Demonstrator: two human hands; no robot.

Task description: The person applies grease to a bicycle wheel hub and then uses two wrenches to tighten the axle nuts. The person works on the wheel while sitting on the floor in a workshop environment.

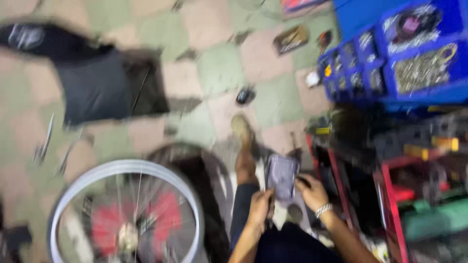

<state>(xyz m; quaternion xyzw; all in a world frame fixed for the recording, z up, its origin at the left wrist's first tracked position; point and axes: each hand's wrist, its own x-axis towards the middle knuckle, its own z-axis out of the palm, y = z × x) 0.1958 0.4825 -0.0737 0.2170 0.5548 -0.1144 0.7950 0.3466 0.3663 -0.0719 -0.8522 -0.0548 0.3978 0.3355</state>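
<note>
- Head view, badly blurred: a small flat greyish packet sits low in the middle, held up over the person's lap between both hands.
- The left hand is closed around the packet's lower left corner, fingers curled; how tight the hold is cannot be made out through the blur.
- The right hand grips the packet's right edge, fingers wrapped on it, with a silvery bracelet at the wrist.
- Just beyond the packet, the person's foot stretches out onto the checkered tile floor.
- To the left of the leg, a spoked bicycle wheel with a silver rim lies near the floor's lower left corner, a dark tyre beside it.
- A black cloth is spread on the floor towards the upper left.
- Blue parts bins filled with small hardware stand at the upper right.
- A red rack of tools sits just right of the right hand.
</note>
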